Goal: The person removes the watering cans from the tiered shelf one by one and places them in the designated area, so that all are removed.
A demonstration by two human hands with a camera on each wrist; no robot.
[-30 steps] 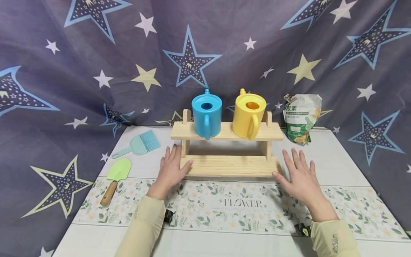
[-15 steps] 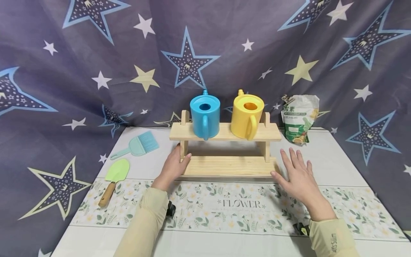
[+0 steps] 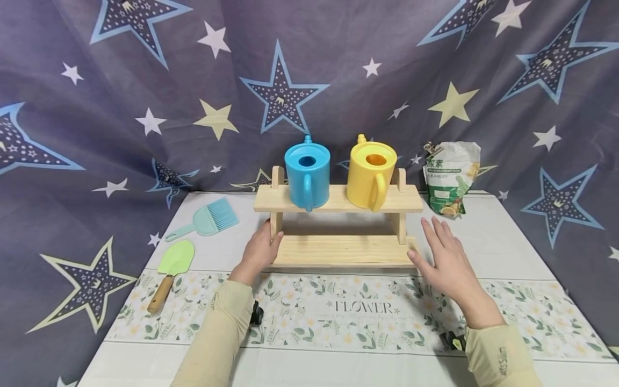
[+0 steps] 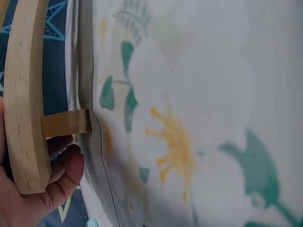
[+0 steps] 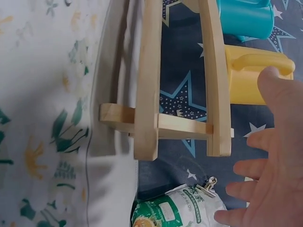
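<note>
A two-tier wooden shelf stands mid-table. My left hand grips the left end of its lower board; in the left wrist view the fingers curl beneath the board. Beside the shelf's right end, my right hand is spread with fingers extended, holding nothing. From the right wrist view, that hand looks apart from the shelf. On the upper board sit a blue watering can and a yellow watering can, handles toward me.
Left of the shelf lie a light-blue hand brush and a green trowel with a wooden handle. A clipped white-and-green bag stands at the back right. A star-patterned curtain hangs behind the table.
My left hand has gone from lying flat beside the shelf to gripping its lower board's left end. The right hand's fingers have drawn slightly closer together.
</note>
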